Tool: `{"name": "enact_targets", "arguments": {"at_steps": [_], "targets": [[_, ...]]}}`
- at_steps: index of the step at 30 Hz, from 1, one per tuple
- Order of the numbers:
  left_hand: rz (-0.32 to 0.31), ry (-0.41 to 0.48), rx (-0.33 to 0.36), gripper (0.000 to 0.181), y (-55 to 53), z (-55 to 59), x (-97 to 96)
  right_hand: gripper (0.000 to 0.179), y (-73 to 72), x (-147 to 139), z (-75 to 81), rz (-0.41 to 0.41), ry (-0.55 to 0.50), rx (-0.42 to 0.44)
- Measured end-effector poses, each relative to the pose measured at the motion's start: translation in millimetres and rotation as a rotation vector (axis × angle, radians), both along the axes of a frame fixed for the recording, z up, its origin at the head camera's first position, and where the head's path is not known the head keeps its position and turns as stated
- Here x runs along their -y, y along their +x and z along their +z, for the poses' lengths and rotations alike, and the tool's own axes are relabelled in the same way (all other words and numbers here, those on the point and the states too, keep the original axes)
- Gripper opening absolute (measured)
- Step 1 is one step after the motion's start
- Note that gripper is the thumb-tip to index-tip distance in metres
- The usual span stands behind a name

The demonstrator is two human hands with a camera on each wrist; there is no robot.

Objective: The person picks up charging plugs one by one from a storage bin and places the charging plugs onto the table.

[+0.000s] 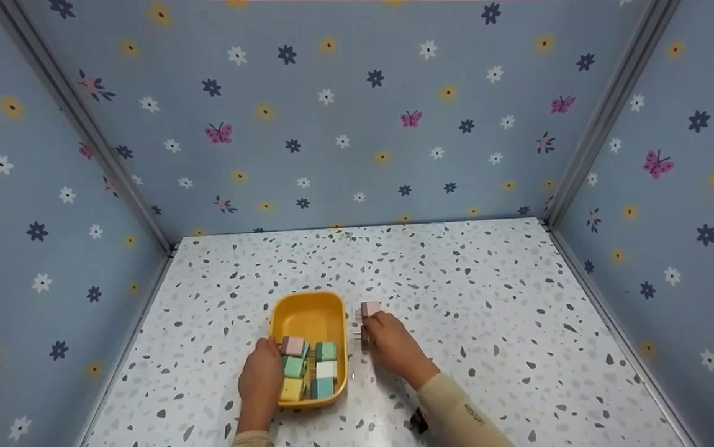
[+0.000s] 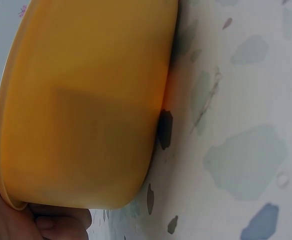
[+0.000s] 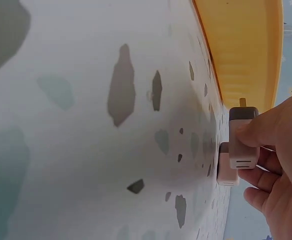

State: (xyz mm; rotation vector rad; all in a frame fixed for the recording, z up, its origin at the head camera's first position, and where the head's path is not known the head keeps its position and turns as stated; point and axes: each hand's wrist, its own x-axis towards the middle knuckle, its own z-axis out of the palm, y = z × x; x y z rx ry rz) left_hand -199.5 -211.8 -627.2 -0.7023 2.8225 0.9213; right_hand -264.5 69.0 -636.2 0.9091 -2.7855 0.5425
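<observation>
My left hand [image 1: 261,375] grips the left rim of a yellow plastic tub [image 1: 308,308]; in the left wrist view its fingers curl under the tub's rim [image 2: 5,175]. Inside the tub, towards me, lie several two-pronged charger plugs: pink [image 1: 293,346], green [image 1: 326,351], white [image 1: 326,370], yellow [image 1: 292,390] and blue [image 1: 325,388]. Right of the tub, my right hand [image 1: 392,344] pinches a pink charger plug [image 3: 243,140] between thumb and fingers, its prongs towards the tub. A second pink charger plug [image 1: 370,308] rests on the table just beyond it.
The speckled white table [image 1: 487,310] is bounded by blue flowered panels at the back [image 1: 357,124], left [image 1: 40,248] and right [image 1: 680,217]. A small black object [image 1: 419,421] shows beside my right sleeve.
</observation>
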Motion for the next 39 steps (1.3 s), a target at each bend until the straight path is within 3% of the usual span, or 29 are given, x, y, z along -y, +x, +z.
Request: {"name": "enact_targets", "arguments": {"at_steps": [6, 13, 22, 27, 34, 39], "targets": [[-0.017, 0.009, -0.031, 0.051, 2.1, -0.5, 2.0, 0.028, 2.4, -1.8, 0.9, -0.021, -0.006, 0.048], [-0.012, 0.026, 0.024, 0.053, 0.6, 0.8, 1.7, 0.030, 2.1, -2.0, -2.6, -0.038, -0.051, 0.105], [-0.005, 0.022, 0.024, 0.052, -0.6, -2.3, 2.1, 0.032, 0.6, -2.1, -5.1, -0.065, -0.099, 0.177], [-0.001, 0.032, 0.037, 0.051, -0.1, -2.4, 1.5, 0.034, 0.3, -1.3, -7.4, -0.114, -0.152, 0.287], [-0.014, 0.002, -0.030, 0.047, 2.2, -0.1, -0.3, 0.046, -0.7, 0.6, -11.4, -0.272, -0.387, 0.537], [-0.007, 0.008, -0.009, 0.049, 0.7, 2.4, -0.6, 0.049, -1.8, 0.7, -12.4, -0.295, -0.406, 0.568]]}}
